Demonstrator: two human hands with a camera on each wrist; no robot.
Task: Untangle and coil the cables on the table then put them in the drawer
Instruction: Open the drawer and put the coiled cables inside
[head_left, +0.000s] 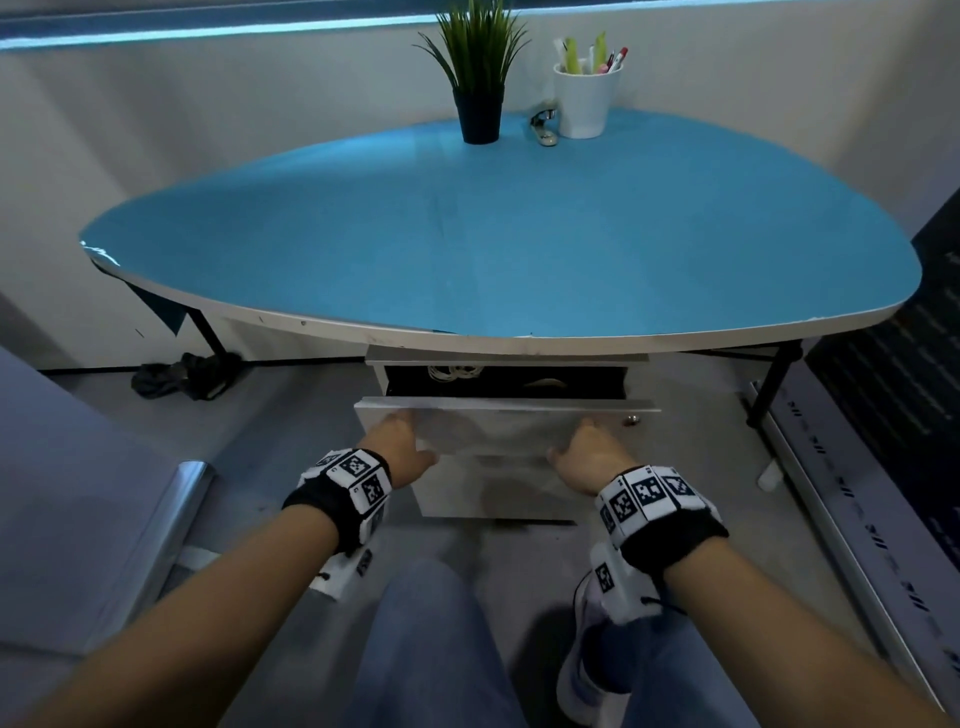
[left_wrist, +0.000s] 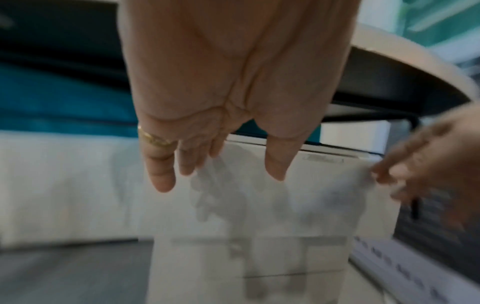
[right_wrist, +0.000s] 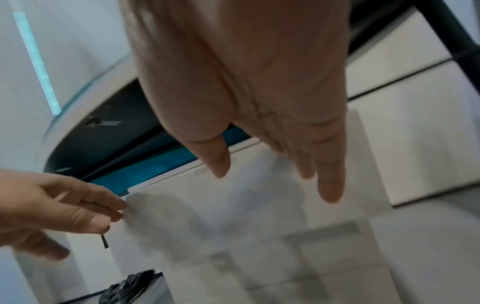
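Note:
The white drawer (head_left: 498, 426) under the blue table (head_left: 467, 249) stands partly pulled out. A coiled white cable (head_left: 454, 371) lies in its dark inside at the back left. My left hand (head_left: 402, 441) lies at the left end of the glossy drawer front (left_wrist: 259, 205), fingers straight, holding nothing (left_wrist: 221, 164). My right hand (head_left: 587, 452) lies at the right end of the front (right_wrist: 233, 216) in the same way, fingers extended (right_wrist: 275, 164). No cable shows on the tabletop. Most of the drawer's inside is hidden by the table edge.
A potted plant (head_left: 478, 104), a white cup of pens (head_left: 584, 98) and a small stapler-like thing (head_left: 543, 127) stand at the table's far edge. A dark cloth (head_left: 182, 376) lies on the floor at left. A black table leg (head_left: 774, 379) stands right of the drawer unit.

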